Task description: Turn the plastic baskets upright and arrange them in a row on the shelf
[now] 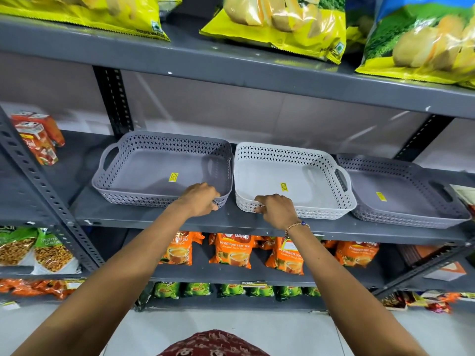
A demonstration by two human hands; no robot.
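While my left hand [199,197] pinches the grey basket [162,170] rim and my right hand [276,209] the white basket [290,181], all three sit upright mid-frame on the shelf [154,222]. Tugging either forward could tip it off the edge or skew the row against the right basket [401,194].

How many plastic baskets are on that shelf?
3, side by side: a grey basket on the left, a white basket in the middle, another grey one on the right.

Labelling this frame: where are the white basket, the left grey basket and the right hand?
white basket [272,176], head view, bare floor.
left grey basket [154,168], head view, bare floor.
right hand [277,210], head view, knuckles.
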